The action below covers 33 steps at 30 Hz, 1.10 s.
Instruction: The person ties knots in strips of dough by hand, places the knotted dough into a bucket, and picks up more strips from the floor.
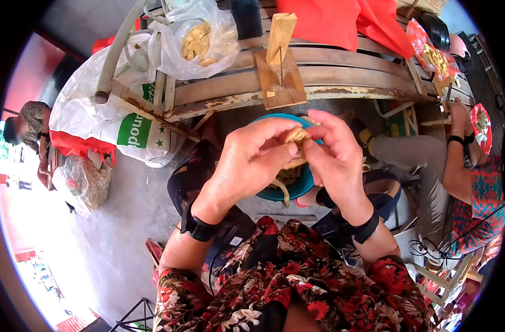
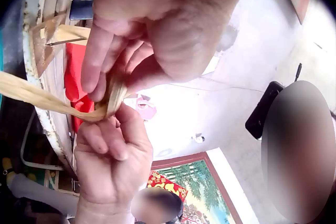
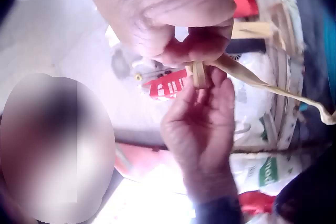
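A tan, flat pliable strip is folded into a small bundle (image 1: 295, 137) between both hands in the head view. My left hand (image 1: 247, 157) pinches the bundle from the left with thumb and fingers. My right hand (image 1: 336, 160) pinches its other side, fingertips meeting the left thumb. From the bundle a loose tail (image 2: 44, 97) trails away in the left wrist view, with the strip (image 3: 198, 75) wrapped at the fingertips in the right wrist view. Below the hands stands a teal basin (image 1: 306, 187) holding more tan strips, partly hidden by the hands.
A slatted bench (image 1: 346, 73) stands ahead, bearing a wooden board (image 1: 266, 99) with an upright block and thin metal rod. On the bench's left lies a plastic bag (image 1: 222, 50) of tan folded pieces. A white sack (image 1: 147, 130) leans at left. Another person's arm (image 1: 457, 166) is at right.
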Tool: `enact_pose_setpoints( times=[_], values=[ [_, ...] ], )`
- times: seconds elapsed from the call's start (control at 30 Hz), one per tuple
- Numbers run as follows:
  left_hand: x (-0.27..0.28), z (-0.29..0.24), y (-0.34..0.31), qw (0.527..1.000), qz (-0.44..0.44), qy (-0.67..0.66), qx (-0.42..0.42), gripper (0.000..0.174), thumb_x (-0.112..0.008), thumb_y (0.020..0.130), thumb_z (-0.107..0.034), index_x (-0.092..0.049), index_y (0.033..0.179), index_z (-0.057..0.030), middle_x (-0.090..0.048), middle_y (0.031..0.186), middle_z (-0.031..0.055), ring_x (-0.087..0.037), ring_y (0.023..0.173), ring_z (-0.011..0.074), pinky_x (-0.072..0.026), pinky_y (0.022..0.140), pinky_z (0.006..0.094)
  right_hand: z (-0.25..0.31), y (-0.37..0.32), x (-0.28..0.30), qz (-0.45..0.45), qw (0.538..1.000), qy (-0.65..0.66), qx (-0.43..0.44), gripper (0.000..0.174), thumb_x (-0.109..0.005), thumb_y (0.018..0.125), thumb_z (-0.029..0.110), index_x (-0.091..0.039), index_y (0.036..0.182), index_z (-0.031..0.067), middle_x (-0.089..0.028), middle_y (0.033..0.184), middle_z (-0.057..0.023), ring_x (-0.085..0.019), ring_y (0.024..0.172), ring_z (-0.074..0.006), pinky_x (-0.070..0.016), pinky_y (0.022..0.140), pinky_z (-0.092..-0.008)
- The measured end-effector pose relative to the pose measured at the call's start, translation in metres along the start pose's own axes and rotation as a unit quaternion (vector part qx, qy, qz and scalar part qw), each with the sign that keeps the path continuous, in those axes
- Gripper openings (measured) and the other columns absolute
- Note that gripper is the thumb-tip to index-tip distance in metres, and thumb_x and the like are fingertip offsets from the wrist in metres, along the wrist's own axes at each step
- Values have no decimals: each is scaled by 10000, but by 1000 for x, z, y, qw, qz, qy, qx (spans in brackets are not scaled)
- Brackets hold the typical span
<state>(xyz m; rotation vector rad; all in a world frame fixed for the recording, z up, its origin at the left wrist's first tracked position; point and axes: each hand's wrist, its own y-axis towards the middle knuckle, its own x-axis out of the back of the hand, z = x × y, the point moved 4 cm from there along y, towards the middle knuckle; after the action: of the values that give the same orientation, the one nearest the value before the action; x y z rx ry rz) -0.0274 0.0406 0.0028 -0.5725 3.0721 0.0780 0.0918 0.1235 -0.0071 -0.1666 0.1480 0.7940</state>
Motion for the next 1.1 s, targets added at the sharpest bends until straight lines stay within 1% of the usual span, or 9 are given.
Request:
enact_pose_setpoints(
  times=[0.17,0.27,0.4,0.53,0.63,0.67,0.8,0.97,1.1],
  values=[
    [4,15,2,960,-48,-227,153,270,-542,810,-36,-543,1076,15,-629,902,102,-618,812,174,-507,718,281,-6,0,0,94,940,304,-119,384,-492,840,-38,-435,1219,-24,-611,964,-138,-399,428,-18,-328,381,-182],
    [-8,33,-1,924,-57,-330,185,209,-538,857,-139,-562,982,27,-635,886,114,-630,819,195,-511,704,299,-4,0,3,110,956,264,-72,354,-510,864,-13,-442,1211,-23,-615,989,-138,-434,472,-22,-366,439,-172],
    [-16,26,-6,922,123,-253,266,323,-507,906,-319,-582,863,-8,-614,744,81,-611,614,166,-468,549,230,-5,0,2,33,994,95,48,279,-539,886,25,-464,1151,-20,-605,961,-97,-512,622,-25,-425,561,-162],
    [-9,29,-2,942,77,-220,241,308,-513,909,-322,-565,824,-30,-550,654,21,-528,510,90,-381,441,203,1,0,15,-16,999,-30,24,206,-565,904,154,-522,1051,16,-572,856,-19,-518,683,-32,-423,580,-162],
    [-7,18,0,975,34,-57,214,278,-535,904,-305,-566,842,-35,-553,663,12,-513,519,70,-374,447,193,3,-1,14,119,987,-81,-67,316,-491,933,361,-585,901,60,-553,734,27,-442,570,-18,-333,463,-150],
    [-11,19,-1,979,21,-59,195,289,-532,901,-307,-586,903,-23,-540,663,-14,-458,512,35,-294,437,171,2,0,3,151,979,-82,-112,306,-488,938,337,-575,847,57,-519,664,36,-403,519,-22,-314,433,-162],
    [25,17,-8,983,21,-108,144,157,-656,807,-133,-614,884,-3,-589,742,-8,-491,618,43,-367,550,181,9,-11,21,143,980,97,-94,251,-486,942,233,-542,771,58,-454,584,30,-348,427,-20,-277,387,-181],
    [40,6,-4,994,-16,0,111,83,-675,798,-70,-641,844,-11,-590,727,-35,-490,652,24,-392,576,164,1,7,23,212,971,-66,-83,486,-409,932,469,-589,991,21,-631,814,-48,-613,720,-76,-406,413,-184],
    [27,2,1,995,15,52,80,92,-684,795,-70,-640,850,-11,-581,721,-47,-488,660,20,-402,584,171,7,20,17,255,941,-108,-195,508,-400,921,504,-562,1027,34,-639,778,-48,-625,644,-88,-405,397,-188]
  ],
)
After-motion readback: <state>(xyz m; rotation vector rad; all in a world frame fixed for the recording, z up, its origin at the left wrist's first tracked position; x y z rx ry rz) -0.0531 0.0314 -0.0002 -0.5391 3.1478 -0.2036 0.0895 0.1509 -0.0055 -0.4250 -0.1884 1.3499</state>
